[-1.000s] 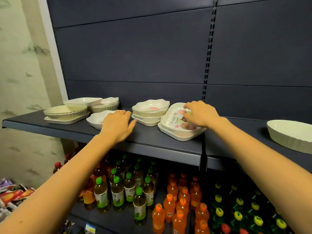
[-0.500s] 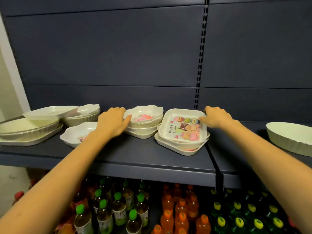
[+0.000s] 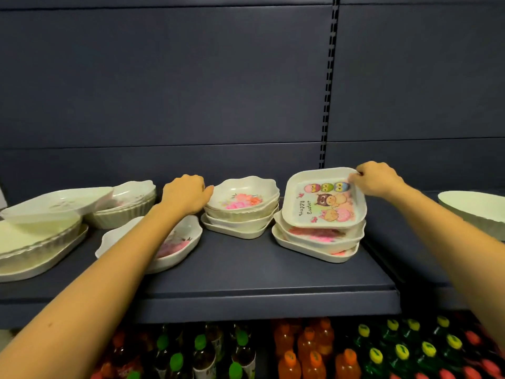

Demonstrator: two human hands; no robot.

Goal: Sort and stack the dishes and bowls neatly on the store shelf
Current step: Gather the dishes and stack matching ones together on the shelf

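On the dark shelf point(image 3: 259, 283) a square "Happy Easter" dish point(image 3: 322, 201) tops a stack of square plates point(image 3: 317, 242). My right hand point(image 3: 378, 181) pinches that dish's far right corner, and the dish tilts up at the back. Left of it stands a stack of wavy-edged flower bowls point(image 3: 243, 206). My left hand point(image 3: 185, 194) rests against the left rim of that stack, its fingers curled. A single flower bowl point(image 3: 180, 244) lies beneath my left forearm.
Fluted oval dishes and a tilted plate point(image 3: 57, 206) pile up at the far left. A large pale oval dish point(image 3: 475, 209) sits at the right on the neighbouring shelf. Below are rows of bottled drinks point(image 3: 314, 351). The shelf's back panel is dark.
The view has drawn closer and shifted right. My right hand has closed on the Easter dish's far corner and tipped it up. My left hand has moved from the single bowl to the flower bowl stack.
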